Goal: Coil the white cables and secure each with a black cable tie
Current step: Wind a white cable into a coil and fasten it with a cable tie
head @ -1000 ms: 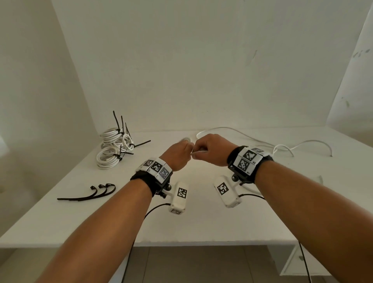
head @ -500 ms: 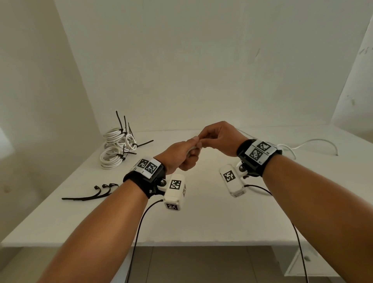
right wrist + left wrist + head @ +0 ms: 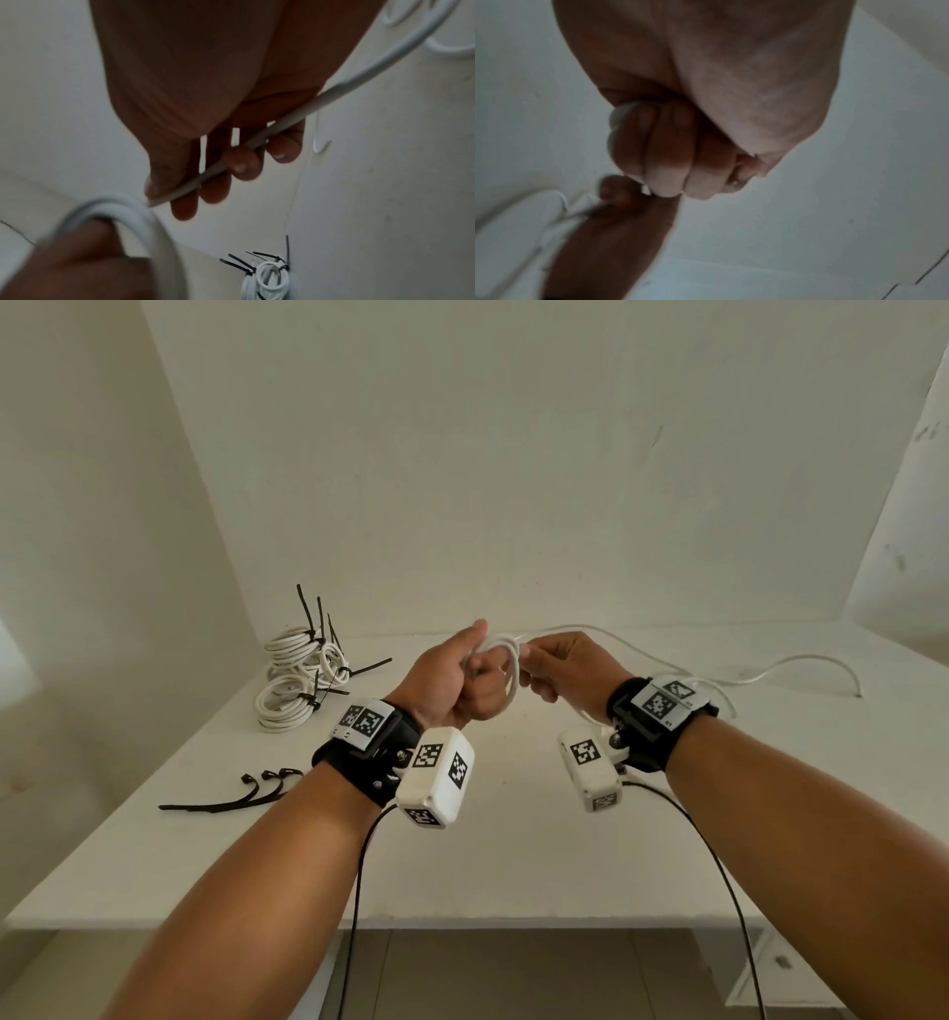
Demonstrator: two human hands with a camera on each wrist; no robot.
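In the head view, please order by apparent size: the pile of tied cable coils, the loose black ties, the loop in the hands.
1. pile of tied cable coils
2. loose black ties
3. loop held in the hands; it is nearer the camera, so its true size is unsure.

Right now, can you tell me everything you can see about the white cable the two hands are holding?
The white cable is thin, smooth and round, plastic-looking. One end is wound into a small loop gripped in the left hand, whose fingers curl around it. The right hand pinches the next stretch beside the loop, the cable running across its fingers. Both hands hold it up above the white table. The rest trails away to the right and lies in loose curves on the tabletop. No tie is on it yet.
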